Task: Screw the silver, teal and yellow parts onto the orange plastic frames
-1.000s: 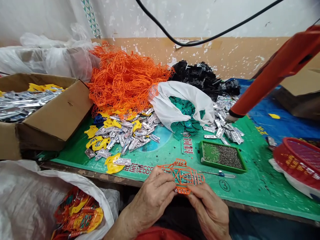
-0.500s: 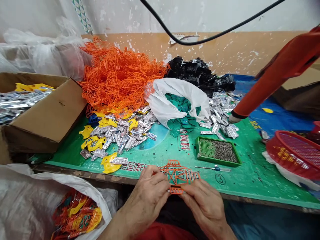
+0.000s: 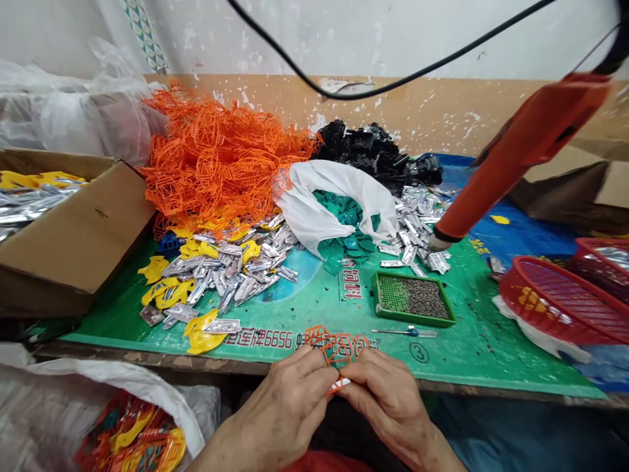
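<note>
The orange lattice frame [image 3: 338, 351] is at the worktop's [image 3: 314, 311] front edge, pinched between the fingers of the left hand [image 3: 297, 393] and right hand [image 3: 388, 390], which nearly meet. Beyond it lie a screwdriver [image 3: 410, 332] and a green tray of screws [image 3: 413, 299]; farther back, a white bag [image 3: 307, 210] holds green pieces [image 3: 344, 208], beside an orange heap [image 3: 216, 157].

A black cable [image 3: 351, 96] sags before the flaking wall [image 3: 432, 115], a patterned strip [image 3: 145, 36] at upper left.
</note>
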### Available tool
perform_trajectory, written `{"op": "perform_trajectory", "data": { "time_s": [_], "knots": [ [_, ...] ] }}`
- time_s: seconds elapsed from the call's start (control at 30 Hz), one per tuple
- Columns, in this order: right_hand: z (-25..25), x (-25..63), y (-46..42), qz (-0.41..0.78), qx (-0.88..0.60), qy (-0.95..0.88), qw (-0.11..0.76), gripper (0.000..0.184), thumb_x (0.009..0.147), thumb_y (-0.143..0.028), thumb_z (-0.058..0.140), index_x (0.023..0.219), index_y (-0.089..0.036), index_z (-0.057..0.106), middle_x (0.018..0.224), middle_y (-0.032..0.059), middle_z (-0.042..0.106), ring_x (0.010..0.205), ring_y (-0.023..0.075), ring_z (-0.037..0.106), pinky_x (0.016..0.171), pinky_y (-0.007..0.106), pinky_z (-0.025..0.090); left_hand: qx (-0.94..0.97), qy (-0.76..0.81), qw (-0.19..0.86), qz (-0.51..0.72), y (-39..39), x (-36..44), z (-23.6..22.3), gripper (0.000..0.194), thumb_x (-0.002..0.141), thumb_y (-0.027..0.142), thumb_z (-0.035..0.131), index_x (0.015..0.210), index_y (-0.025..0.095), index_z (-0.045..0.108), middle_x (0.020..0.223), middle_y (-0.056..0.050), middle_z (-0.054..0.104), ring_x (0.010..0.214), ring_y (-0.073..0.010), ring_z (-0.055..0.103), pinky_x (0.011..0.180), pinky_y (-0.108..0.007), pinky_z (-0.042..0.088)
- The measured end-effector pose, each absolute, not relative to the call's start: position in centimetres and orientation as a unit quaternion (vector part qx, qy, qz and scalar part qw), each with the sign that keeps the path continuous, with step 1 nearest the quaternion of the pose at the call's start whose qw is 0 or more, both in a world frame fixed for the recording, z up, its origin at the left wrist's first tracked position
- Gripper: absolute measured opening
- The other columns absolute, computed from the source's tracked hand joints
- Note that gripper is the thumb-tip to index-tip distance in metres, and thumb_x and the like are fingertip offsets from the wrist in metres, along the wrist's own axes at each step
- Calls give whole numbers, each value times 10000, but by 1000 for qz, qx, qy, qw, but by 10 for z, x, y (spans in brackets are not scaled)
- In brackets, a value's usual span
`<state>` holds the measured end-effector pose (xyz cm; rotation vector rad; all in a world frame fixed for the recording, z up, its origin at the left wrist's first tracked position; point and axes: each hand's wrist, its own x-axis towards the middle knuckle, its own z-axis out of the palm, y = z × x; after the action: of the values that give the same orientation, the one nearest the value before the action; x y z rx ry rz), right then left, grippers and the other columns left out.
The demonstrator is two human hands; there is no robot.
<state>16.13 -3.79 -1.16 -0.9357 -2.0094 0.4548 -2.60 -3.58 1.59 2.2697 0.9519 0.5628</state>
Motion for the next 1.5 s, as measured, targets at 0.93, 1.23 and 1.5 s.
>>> {"op": "perform_trajectory", "data": {
  "time_s": [0.93,1.23,1.5],
  "knots": [
    [119,246,161,317,-474,-483,664,171,626,-205,672,748,-88,645,830,17,662,628,60,575,584,280,413,386,494,694,355,-7,-7,14,278,690,404,702,781,142,726,655,0,600,589,-101,438,548,-197,301],
    [67,236,109,310,-514,-472,646,351,525,-242,763,824,-150,604,579,-29,585,479,132,548,483,313,481,379,499,723,292,2,-10,-3,299,719,441,679,763,152,618,540,79,407,427,-40,207,398,-177,131],
    [45,232,102,266,-536,-440,669,232,565,-251,721,726,-155,583,579,-34,574,468,128,558,473,290,484,262,478,769,333,6,-9,-6,275,631,336,772,758,118,663,515,58,482,385,-3,267,371,-133,195]
  ]
}}
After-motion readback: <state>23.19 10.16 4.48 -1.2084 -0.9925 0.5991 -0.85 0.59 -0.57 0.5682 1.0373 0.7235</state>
